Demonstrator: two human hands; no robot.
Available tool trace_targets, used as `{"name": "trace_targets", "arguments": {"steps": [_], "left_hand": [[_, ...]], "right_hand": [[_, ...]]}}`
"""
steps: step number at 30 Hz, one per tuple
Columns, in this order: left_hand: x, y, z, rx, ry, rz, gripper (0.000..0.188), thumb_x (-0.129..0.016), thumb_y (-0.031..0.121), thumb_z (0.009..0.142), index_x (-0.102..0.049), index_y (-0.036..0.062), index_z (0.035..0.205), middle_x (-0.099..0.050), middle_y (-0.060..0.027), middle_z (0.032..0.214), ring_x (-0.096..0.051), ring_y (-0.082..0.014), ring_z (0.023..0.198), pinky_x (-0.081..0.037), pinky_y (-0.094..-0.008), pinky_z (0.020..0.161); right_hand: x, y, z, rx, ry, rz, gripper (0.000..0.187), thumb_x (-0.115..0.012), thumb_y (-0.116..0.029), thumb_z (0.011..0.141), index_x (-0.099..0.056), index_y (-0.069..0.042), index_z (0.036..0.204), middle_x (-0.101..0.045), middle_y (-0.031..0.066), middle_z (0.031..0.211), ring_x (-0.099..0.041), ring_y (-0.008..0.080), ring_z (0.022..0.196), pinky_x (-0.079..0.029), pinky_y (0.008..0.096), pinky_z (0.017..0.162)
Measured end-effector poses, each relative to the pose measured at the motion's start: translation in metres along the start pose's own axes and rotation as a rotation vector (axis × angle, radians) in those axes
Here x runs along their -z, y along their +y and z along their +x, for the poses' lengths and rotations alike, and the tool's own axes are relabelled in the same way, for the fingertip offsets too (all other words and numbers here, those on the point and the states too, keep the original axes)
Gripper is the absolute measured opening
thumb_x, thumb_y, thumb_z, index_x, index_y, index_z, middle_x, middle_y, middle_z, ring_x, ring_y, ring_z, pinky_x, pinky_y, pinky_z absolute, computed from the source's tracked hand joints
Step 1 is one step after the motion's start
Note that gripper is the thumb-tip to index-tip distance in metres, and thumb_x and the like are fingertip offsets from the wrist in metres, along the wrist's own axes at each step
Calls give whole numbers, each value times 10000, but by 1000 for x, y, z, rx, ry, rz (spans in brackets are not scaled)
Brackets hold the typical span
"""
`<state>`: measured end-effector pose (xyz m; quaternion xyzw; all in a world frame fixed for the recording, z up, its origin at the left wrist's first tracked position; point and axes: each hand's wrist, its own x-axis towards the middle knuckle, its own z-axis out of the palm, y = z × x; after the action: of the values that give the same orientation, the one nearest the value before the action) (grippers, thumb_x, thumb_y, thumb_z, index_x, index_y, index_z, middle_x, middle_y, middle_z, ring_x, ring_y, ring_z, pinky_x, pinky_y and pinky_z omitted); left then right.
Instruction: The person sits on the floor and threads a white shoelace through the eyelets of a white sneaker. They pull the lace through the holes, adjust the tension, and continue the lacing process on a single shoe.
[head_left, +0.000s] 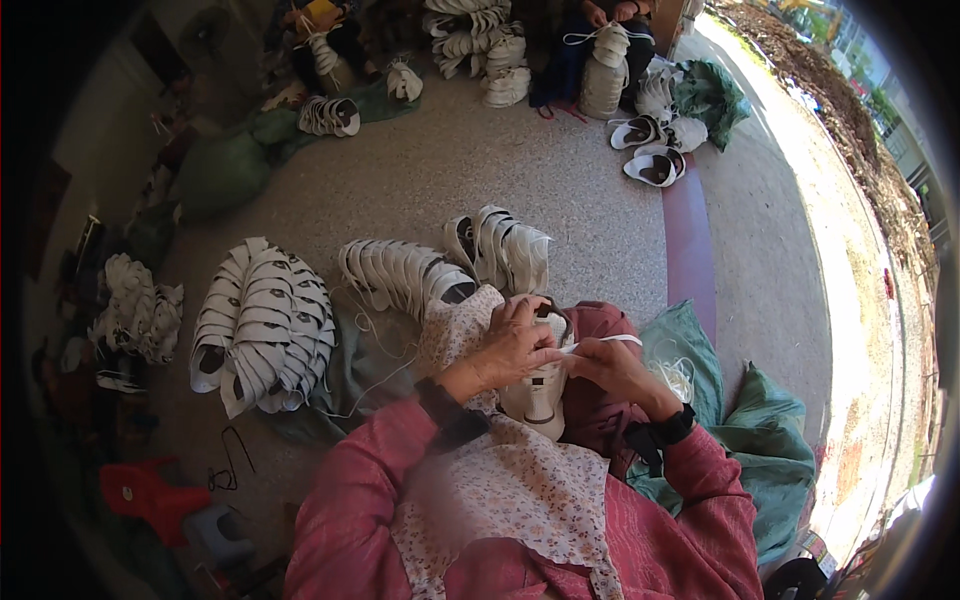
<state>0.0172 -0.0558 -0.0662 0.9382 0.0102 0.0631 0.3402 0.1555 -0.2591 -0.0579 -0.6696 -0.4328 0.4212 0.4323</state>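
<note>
In my lap lies a white shoe upper (541, 402), on a floral apron (530, 480) beside a dark red cloth bundle (600, 420). My left hand (515, 345) grips the upper near its opening, fingers bent over its edge. A white shoelace (626, 340) runs across the upper. My right hand (615, 370) pinches it between thumb and fingers, close to the left fingertips. The fingers partly hide the eyelets, so which holes the lace passes through cannot be told.
Nested white shoe uppers (268, 325) lie on the left, with another row (400, 270) ahead. Loose laces (673, 378) rest by green sacks (765, 440) on the right. A red plastic stool (150, 495) stands lower left. Across the floor, two people (600, 15) handle similar uppers.
</note>
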Motion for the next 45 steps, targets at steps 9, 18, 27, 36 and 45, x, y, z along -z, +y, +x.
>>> {"name": "trace_targets", "arguments": {"steps": [9, 18, 27, 36, 45], "left_hand": [[39, -11, -27, 291, -96, -997, 463, -520, 441, 1041, -684, 30, 1178, -512, -121, 1403, -429, -248, 1333, -282, -420, 1132], [134, -71, -150, 85, 676, -1955, 399, -429, 333, 1090, -407, 126, 750, -481, -40, 831, -473, -190, 823, -442, -423, 992], [195, -137, -249, -103, 1094, -1820, 211, -470, 218, 1066, -563, 53, 975, -493, -25, 829, -430, -158, 703, -387, -307, 603], [152, -31, -118, 520, 570, -781, 299, -514, 296, 1067, -646, 48, 1171, -439, 68, 647, -360, -39, 528, -294, -206, 473], [39, 13, -41, 105, 182, -231, 147, -683, 155, 939, -734, 17, 942, -637, -94, 848, -636, -223, 792, -499, -349, 705]], "right_hand": [[77, 14, -56, 365, 343, 1424, 292, -469, -230, 1057, -558, -83, 820, -663, 69, 1016, -578, 235, 1032, -345, 479, 1122], [166, 95, -187, 666, 817, 1627, 173, -509, -162, 1037, -572, -15, 1101, -562, 62, 966, -531, 221, 950, -394, 447, 1028], [167, 138, -189, 119, 1065, 956, 392, -532, -70, 1037, -478, 32, 1411, -593, 32, 968, -483, 71, 699, -396, 200, 573], [34, -13, -31, 82, 539, -152, 74, -658, -73, 948, -691, -28, 997, -732, 40, 909, -599, 105, 667, -475, 263, 598], [-29, -35, 12, 356, 348, -781, 76, -690, -122, 837, -688, -83, 903, -584, 91, 862, -621, 307, 850, -503, 412, 725]]}}
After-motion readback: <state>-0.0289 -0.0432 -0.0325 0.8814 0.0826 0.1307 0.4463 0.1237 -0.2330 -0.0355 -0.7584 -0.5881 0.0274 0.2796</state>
